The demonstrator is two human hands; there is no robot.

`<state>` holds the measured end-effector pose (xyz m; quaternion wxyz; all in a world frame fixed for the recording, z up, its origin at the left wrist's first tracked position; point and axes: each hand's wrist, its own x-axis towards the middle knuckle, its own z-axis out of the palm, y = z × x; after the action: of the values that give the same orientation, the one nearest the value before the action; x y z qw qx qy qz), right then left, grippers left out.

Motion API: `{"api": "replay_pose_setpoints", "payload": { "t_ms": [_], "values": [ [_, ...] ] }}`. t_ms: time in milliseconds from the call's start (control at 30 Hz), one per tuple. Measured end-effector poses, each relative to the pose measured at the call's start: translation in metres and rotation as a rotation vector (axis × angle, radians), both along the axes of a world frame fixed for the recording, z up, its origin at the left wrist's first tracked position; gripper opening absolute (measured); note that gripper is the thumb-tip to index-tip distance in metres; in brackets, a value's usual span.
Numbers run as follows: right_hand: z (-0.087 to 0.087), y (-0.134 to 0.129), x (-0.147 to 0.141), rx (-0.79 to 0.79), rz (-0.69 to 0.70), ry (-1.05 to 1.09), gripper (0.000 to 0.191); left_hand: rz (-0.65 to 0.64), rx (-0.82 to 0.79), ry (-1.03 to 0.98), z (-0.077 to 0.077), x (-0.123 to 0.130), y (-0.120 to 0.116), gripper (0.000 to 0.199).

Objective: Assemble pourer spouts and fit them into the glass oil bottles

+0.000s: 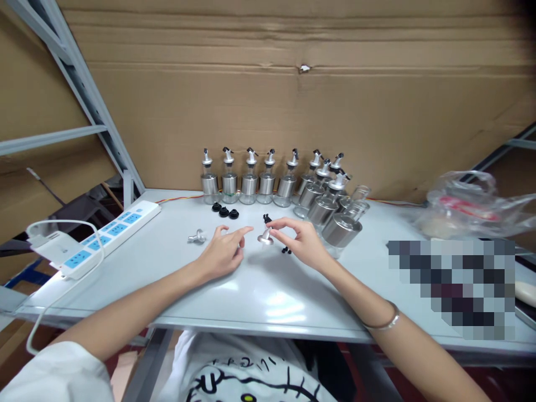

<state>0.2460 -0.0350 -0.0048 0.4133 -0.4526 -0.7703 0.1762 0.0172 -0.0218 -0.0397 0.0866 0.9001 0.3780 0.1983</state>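
My right hand [305, 243] pinches a silver pourer top [265, 239] between thumb and fingertips, its wide round base facing down over the table. My left hand [224, 251] is just left of it, index finger stretched toward the pourer top but apart from it, the other fingers partly curled around nothing visible. To the left of that hand, a second silver pourer top [196, 237] lies on its side. Small black pieces [267, 218] sit behind the held part, and more small black bits [287, 250] lie under my right hand. Several black stoppers [224, 212] rest further back.
Glass bottles with steel sleeves and pourers [249, 184] line the back; bottles without pourers [342, 230] stand near my right forearm. At left are a power strip [113, 234] and white cable. A plastic bag [469, 204] lies right. Cardboard [268, 111] walls the back.
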Motion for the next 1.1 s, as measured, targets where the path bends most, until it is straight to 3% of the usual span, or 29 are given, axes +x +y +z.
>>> {"api": "replay_pose_setpoints", "payload": {
  "t_ms": [100,267,567,767,900,1033,1100],
  "values": [
    [-0.001,0.001,-0.001,-0.026,0.013,0.004,0.019,-0.002,0.019,-0.089,-0.002,0.001,-0.002,0.06],
    [-0.001,0.001,-0.001,-0.091,0.092,0.066,0.016,-0.284,0.046,-0.176,-0.005,0.004,-0.007,0.041],
    [0.003,-0.004,-0.002,-0.167,0.178,0.103,0.017,-0.298,0.12,-0.205,-0.006,0.01,-0.009,0.034],
    [0.006,-0.002,0.002,-0.08,0.163,-0.051,0.019,-0.318,0.148,-0.201,-0.007,0.012,-0.01,0.033],
    [0.009,0.01,0.022,0.06,0.15,-0.355,0.014,-0.323,0.174,-0.218,-0.007,0.011,-0.01,0.033],
    [0.004,0.017,0.036,-0.018,0.128,-0.583,0.006,-0.318,0.174,-0.231,-0.007,0.01,-0.01,0.032],
    [0.0,0.017,0.038,-0.07,0.147,-0.607,0.011,-0.315,0.166,-0.222,-0.007,0.01,-0.01,0.031]
  ]
}}
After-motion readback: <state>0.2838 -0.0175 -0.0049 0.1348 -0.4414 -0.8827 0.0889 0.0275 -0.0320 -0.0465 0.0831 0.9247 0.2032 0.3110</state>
